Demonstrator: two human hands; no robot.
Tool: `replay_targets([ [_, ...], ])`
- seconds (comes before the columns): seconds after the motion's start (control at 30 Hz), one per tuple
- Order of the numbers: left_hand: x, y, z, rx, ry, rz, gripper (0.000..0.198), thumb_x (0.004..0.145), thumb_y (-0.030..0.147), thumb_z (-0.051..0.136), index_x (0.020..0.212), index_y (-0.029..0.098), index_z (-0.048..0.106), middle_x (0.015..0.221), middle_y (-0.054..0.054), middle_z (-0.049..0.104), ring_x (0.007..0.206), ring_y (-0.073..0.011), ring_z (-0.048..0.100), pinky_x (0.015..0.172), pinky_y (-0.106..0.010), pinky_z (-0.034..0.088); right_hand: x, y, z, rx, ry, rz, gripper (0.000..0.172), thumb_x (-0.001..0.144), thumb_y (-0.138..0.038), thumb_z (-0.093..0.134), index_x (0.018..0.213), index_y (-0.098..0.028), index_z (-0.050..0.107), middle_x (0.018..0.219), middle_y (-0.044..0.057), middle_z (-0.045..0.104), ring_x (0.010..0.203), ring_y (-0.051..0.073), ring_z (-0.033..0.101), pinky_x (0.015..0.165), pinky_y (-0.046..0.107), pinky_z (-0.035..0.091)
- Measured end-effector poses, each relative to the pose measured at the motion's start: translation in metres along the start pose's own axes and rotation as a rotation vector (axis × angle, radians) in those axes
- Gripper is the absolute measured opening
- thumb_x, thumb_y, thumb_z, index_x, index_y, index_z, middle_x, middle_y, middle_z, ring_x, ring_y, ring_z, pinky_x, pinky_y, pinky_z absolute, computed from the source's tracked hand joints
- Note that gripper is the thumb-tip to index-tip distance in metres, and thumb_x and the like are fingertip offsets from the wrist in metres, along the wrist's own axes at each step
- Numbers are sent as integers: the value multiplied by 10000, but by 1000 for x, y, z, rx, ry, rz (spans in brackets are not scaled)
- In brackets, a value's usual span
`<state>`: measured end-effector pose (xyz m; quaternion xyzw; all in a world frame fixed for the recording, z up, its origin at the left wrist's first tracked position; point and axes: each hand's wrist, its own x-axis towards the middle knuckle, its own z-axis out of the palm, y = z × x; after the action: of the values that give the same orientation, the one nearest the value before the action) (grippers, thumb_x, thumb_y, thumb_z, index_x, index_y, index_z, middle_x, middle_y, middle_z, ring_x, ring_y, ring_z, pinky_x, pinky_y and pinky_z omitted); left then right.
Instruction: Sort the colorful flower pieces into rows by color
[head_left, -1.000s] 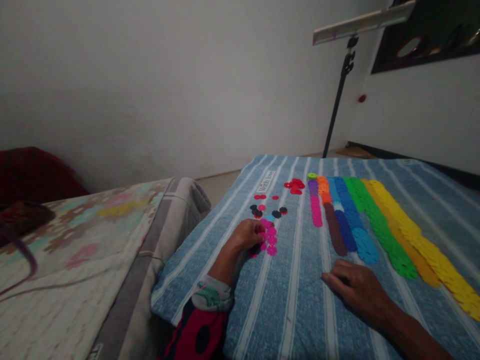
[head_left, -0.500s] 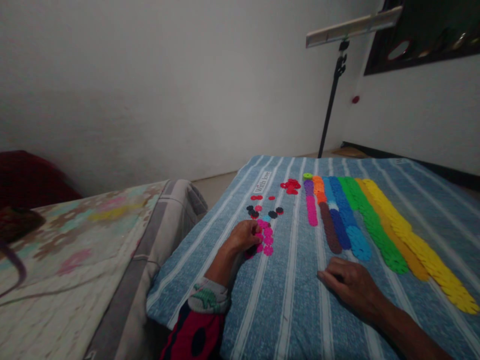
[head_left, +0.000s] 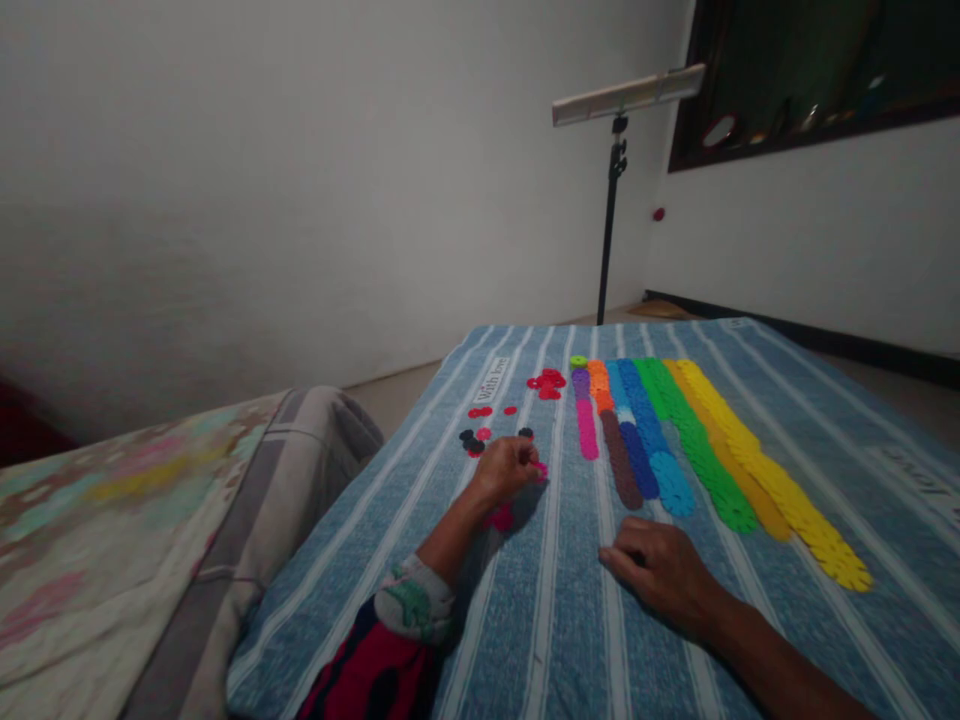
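A pink disc (head_left: 541, 471) is pinched by the left hand (head_left: 506, 470), fingers nearly closed; the right hand (head_left: 651, 567) is loosely curled, any grasp hidden.

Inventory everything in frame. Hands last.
Cloth: one, blue striped, centre
Disc rows: several, multicoloured, right of centre
Lime disc: one, lime, rows' far end
Red pile: uncountable, red, left of rows
Loose discs: several, red, left of pile
Black discs: several, black, cloth's left
Pink discs: uncountable, pink, cloth's left
Cover: one, multicoloured, left
Dark shape: one, red, left edge
Stand: one, black, behind cloth
Framed opening: one, dark, upper right
Round thing: one, red, right of stand
Walls: two, whitish, background
Sleeve: one, red patterned, left arm
Left hand: one, at pink discs
Right hand: one, curled, on cloth
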<state>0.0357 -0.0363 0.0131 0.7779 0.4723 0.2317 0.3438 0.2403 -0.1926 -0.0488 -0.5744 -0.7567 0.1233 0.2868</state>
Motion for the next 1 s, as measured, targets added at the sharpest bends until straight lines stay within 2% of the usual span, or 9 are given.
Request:
replay_targets([
  [0.1, 21, 16, 29, 33, -9, 49, 89, 658, 127, 654, 601, 159, 594, 551, 52, 505, 552, -95, 455, 538, -217, 329, 1, -3, -2, -6, -5, 2, 391, 920, -272, 502, 538, -191, 491, 606, -10, 547, 568, 112, 521, 575, 259, 310],
  [0.2, 39, 23, 51, 63, 28, 37, 73, 661, 97, 649, 624, 155, 625, 571, 38, 549, 569, -105, 493, 562, -225, 354, 2, -5, -5, -10, -14, 15, 380, 912, -256, 517, 538, -187, 507, 613, -8, 556, 584, 115, 535, 583, 261, 309],
  [0.4, 52, 27, 71, 119, 75, 61, 68, 694, 102, 635, 694, 149, 685, 623, 11, 606, 626, -125, 550, 615, -237, 403, 4, -8, -7, -7, -34, 24, 370, 915, -244, 523, 550, -183, 537, 623, -8, 567, 603, 116, 548, 591, 264, 305],
  [0.53, 51, 27, 73, 213, 85, 95, 177, 713, 90, 622, 832, 139, 744, 756, -35, 688, 729, -156, 614, 701, -259, 457, 5, -8, -7, -6, -40, 26, 368, 908, -238, 538, 544, -177, 538, 619, -5, 564, 605, 117, 549, 594, 266, 300],
  [0.67, 49, 21, 66, 257, 111, 97, 251, 726, 83, 632, 938, 131, 758, 893, -73, 726, 812, -174, 646, 771, -270, 485, 4, -7, -6, -7, -38, 31, 370, 908, -236, 536, 543, -177, 538, 615, -3, 558, 599, 119, 544, 590, 271, 294],
  [0.8, 42, 12, 49, 252, 128, 39, 207, 733, 104, 657, 907, 136, 763, 839, -56, 731, 767, -168, 654, 754, -267, 490, 3, -6, -5, 10, -39, 32, 381, 917, -252, 527, 543, -179, 529, 617, -5, 555, 602, 120, 545, 592, 274, 294],
  [0.9, 32, 10, 40, 278, 60, 3, 145, 740, 120, 647, 821, 138, 766, 761, -41, 724, 731, -163, 655, 709, -252, 478, 2, -4, -4, 11, -48, 25, 388, 926, -272, 513, 549, -180, 529, 631, -3, 562, 617, 125, 552, 605, 276, 300],
  [1.0, 25, 14, 42, 328, -24, -24, 128, 742, 142, 656, 804, 136, 767, 757, -46, 731, 733, -161, 664, 675, -238, 464, 2, -3, -4, -5, -52, 29, 398, 930, -298, 502, 550, -182, 516, 626, -2, 552, 605, 126, 540, 594, 278, 292],
])
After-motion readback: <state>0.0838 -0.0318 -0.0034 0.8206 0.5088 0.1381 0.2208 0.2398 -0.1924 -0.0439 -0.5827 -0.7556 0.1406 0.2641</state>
